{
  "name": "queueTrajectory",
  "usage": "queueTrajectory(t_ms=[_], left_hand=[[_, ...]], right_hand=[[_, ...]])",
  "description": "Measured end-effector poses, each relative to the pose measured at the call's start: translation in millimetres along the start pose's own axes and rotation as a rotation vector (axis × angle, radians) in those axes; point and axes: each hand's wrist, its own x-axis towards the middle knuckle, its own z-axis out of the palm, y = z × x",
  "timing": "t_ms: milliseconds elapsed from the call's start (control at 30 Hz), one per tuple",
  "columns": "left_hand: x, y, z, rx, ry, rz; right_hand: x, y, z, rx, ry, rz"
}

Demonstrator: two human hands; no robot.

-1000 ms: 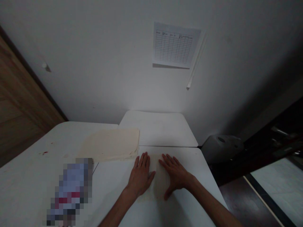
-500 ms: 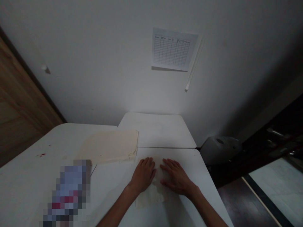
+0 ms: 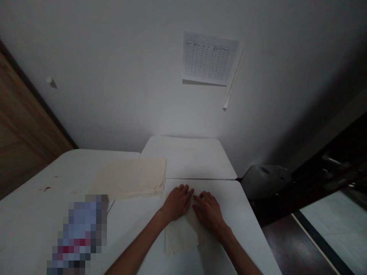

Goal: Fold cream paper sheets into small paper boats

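A small cream cloth (image 3: 181, 236) lies on the white table (image 3: 134, 225) in front of me. My left hand (image 3: 177, 202) rests on its far end with the fingers curled. Close beside it, my right hand (image 3: 208, 211) presses on the same end, its fingers bent too. The two hands almost touch over the cloth's far edge. The part of the cloth under my hands is hidden. To the left sits a stack of cream cloths (image 3: 130, 177).
A second white table (image 3: 189, 156) stands against the wall behind. A printed sheet (image 3: 208, 58) hangs on the wall. A pixelated object (image 3: 78, 233) sits at the near left. A grey bin (image 3: 265, 179) stands to the right, and a wooden door (image 3: 20, 126) to the left.
My hands have moved away from me and closer together, with fingers curling from flat. The near part of the cloth has come into view behind them.
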Motion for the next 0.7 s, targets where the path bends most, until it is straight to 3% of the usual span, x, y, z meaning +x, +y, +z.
queueTrajectory(t_ms=[333, 700], left_hand=[[-1.7, -1.5, 1.5, -0.011, 0.013, -0.007], [-2.0, -3.0, 2.1, -0.016, 0.011, -0.006]], right_hand=[[-9.9, -5.1, -7.7, -0.146, -0.017, -0.097], [-79.5, -6.1, -1.6, -0.139, -0.02, -0.157]])
